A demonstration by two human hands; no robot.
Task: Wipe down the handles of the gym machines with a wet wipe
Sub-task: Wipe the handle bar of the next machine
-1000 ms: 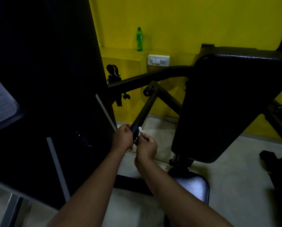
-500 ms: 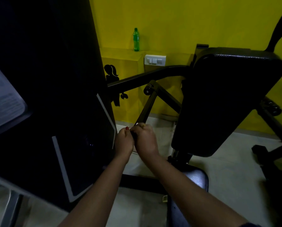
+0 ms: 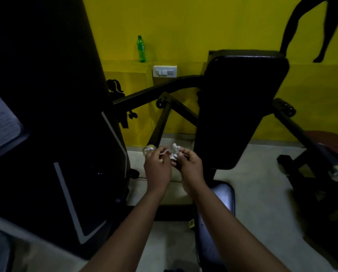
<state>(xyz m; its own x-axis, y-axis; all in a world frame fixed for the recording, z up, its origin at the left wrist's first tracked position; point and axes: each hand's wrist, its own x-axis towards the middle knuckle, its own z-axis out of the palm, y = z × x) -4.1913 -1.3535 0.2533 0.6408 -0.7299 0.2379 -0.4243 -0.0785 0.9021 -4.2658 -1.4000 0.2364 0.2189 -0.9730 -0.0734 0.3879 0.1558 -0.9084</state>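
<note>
Wet wipe (image 3: 175,151) sits between the two grips, pinched at its lower part by fingertips of left hand (image 3: 157,167) and right hand (image 3: 189,165), top of it sticking up free above the fingers. Both grips closed on the wipe, hands almost touching. Wipe is small, white, crumpled into a wad. It's off the machine, just right of the chrome end cap (image 3: 149,150) of the left handle (image 3: 158,128), a black bar that slopes down from a pivot. Left hand close beside the cap, contact can't be told. Red nail polish on left thumb. Placard (image 3: 1,122) at far left has lines of print, too blurred to read. Green bottle (image 3: 141,49) on yellow ledge, label unreadable. Black back pad (image 3: 238,107) right of the hands
</note>
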